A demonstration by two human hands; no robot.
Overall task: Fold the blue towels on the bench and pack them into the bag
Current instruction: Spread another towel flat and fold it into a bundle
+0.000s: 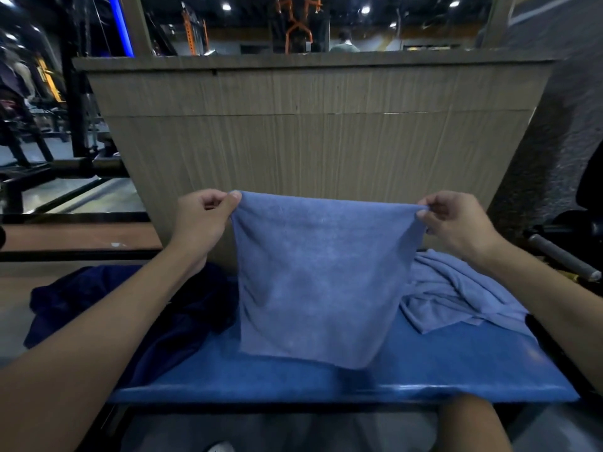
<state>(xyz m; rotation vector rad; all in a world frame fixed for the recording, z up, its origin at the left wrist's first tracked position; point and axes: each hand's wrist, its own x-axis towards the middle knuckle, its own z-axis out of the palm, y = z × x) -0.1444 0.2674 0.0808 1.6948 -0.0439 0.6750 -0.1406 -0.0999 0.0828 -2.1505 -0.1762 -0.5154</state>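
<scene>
- Head view: your left hand sits at about 10 o'clock from the picture's centre. Its thumb and curled fingers pinch the top left corner of the light blue towel.
- Your right hand, at about 2 o'clock, pinches the top right corner in the same way, fingers curled onto the edge.
- The towel hangs between your two hands, spread wide with its top edge pulled fairly straight. It fills the middle of the view and narrows a little toward 6 o'clock.
- The towel's lower edge hangs in front of the blue bench; you cannot tell whether it touches the pad.
- At 4 o'clock, a crumpled pile of towels in the same light blue lies on the bench, just beside the hanging one and under your right forearm.
- At 8 o'clock, a limp dark navy fabric heap lies on the bench's left end, under your left forearm; you cannot tell whether it is the bag.
- At 12 o'clock, a wood-grain panel stands upright behind the bench.
- At 3 o'clock, a grey-handled bar slants past the bench's right end.
</scene>
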